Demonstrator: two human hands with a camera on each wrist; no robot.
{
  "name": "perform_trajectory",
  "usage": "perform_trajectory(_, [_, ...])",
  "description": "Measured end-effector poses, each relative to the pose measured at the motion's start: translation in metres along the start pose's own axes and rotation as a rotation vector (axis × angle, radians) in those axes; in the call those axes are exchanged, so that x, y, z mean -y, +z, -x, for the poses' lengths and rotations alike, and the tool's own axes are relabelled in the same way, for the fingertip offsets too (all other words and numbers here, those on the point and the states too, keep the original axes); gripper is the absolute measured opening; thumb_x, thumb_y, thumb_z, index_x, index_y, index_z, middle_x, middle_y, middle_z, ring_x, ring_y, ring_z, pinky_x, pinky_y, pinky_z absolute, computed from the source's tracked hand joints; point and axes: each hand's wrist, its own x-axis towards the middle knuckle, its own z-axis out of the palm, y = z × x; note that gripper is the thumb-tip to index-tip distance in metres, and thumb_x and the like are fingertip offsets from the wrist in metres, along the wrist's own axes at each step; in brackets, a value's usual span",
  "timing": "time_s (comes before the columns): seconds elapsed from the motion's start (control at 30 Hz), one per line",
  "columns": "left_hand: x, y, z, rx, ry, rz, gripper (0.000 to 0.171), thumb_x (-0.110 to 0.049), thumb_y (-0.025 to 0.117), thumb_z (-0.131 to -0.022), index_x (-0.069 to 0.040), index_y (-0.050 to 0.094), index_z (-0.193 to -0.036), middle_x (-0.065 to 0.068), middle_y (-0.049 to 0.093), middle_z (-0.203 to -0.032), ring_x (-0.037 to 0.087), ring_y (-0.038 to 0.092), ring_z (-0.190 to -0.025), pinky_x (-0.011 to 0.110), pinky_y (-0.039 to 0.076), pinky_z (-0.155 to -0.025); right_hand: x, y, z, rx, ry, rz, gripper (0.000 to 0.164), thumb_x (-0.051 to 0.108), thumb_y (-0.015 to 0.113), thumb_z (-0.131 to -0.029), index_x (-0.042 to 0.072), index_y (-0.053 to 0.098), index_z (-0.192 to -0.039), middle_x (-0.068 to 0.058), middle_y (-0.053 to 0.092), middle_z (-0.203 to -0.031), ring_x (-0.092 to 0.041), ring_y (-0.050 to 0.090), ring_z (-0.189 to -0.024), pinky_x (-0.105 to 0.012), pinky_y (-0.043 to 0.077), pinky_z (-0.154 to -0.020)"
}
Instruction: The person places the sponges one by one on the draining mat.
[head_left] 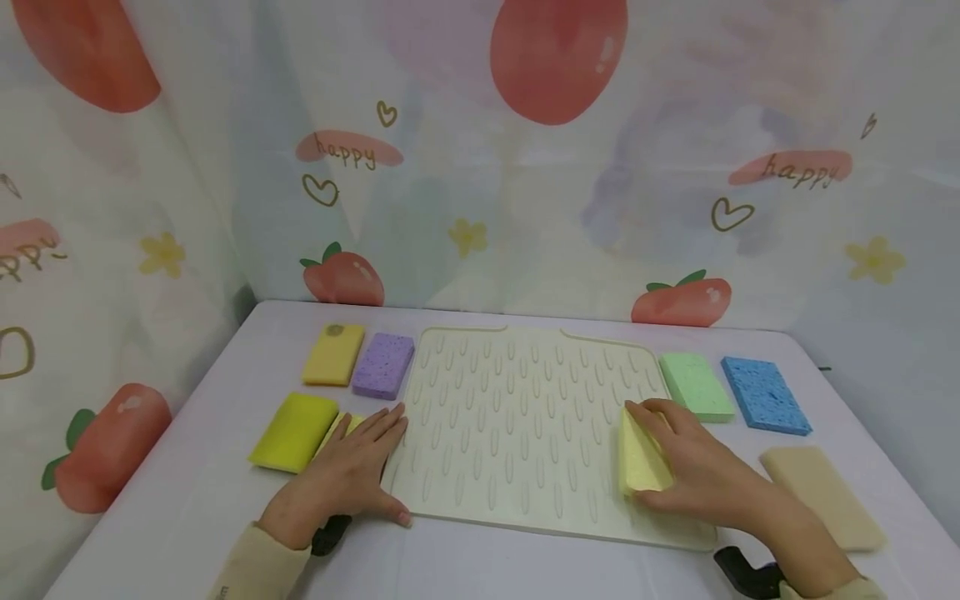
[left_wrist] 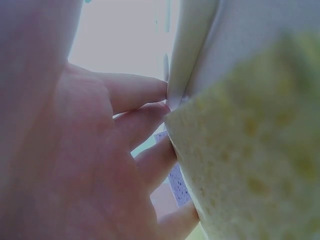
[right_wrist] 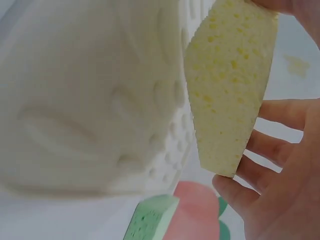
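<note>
My right hand (head_left: 697, 467) grips a pale yellow sponge (head_left: 641, 458) by its edges, thumb at the near end and fingers at the far end. The sponge stands tilted on its side over the right part of a cream mat (head_left: 517, 433) with raised oval bumps. At the mat's left edge lies my left hand (head_left: 341, 475), fingers spread and nearly straight, thumb by the near left corner. Another pale yellow sponge (left_wrist: 250, 160) is mostly hidden under this hand in the head view; the left wrist view shows its porous face beside the fingertips.
Left of the mat lie a bright yellow sponge (head_left: 296, 432), a mustard sponge (head_left: 333, 357) and a purple sponge (head_left: 383, 367). On the right are a green sponge (head_left: 697, 387), a blue sponge (head_left: 767, 396) and a beige sponge (head_left: 823, 497). A printed curtain (head_left: 525, 208) hangs behind the table.
</note>
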Motion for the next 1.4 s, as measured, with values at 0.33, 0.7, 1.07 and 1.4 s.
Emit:
perform_trajectory(0.33, [0.002, -0.003, 0.000, 0.016, -0.009, -0.015, 0.128, -0.072, 0.081, -0.055, -0.009, 0.033, -0.155, 0.004, 0.023, -0.166, 0.029, 0.026, -0.151, 0.065, 0.012, -0.120, 0.029, 0.008, -0.024, -0.010, -0.068, -0.030, 0.098, 0.046, 0.084, -0.070, 0.006, 0.041, -0.148, -0.015, 0.047, -0.138, -0.033, 0.049, -0.123, -0.053, 0.050, -0.096])
perform_trajectory(0.7, [0.001, -0.002, -0.002, 0.002, -0.011, -0.018, 0.128, -0.072, 0.082, -0.055, -0.008, 0.033, -0.155, 0.005, 0.023, -0.165, 0.029, 0.027, -0.151, 0.064, 0.013, -0.120, 0.065, 0.023, -0.049, -0.005, -0.142, -0.068, 0.101, 0.047, 0.084, -0.069, 0.007, 0.040, -0.150, -0.014, 0.046, -0.141, -0.031, 0.048, -0.127, -0.051, 0.048, -0.101])
perform_trajectory(1.07, [0.001, -0.004, 0.000, -0.008, -0.028, -0.025, 0.133, -0.073, 0.082, -0.054, -0.005, 0.029, -0.156, 0.010, 0.027, -0.164, 0.028, 0.027, -0.151, 0.063, 0.014, -0.121, 0.104, 0.037, -0.071, 0.000, -0.218, -0.096, 0.102, 0.053, 0.082, -0.069, 0.007, 0.041, -0.150, -0.012, 0.046, -0.143, -0.030, 0.047, -0.131, -0.048, 0.047, -0.105])
perform_trajectory(1.4, [0.001, -0.005, 0.003, 0.006, -0.013, -0.034, 0.131, -0.074, 0.081, -0.056, -0.007, 0.030, -0.156, 0.009, 0.027, -0.164, 0.027, 0.027, -0.151, 0.062, 0.014, -0.121, 0.136, 0.050, -0.090, 0.037, -0.274, -0.106, 0.102, 0.058, 0.080, -0.071, 0.006, 0.042, -0.149, -0.013, 0.046, -0.145, -0.030, 0.046, -0.135, -0.046, 0.045, -0.109])
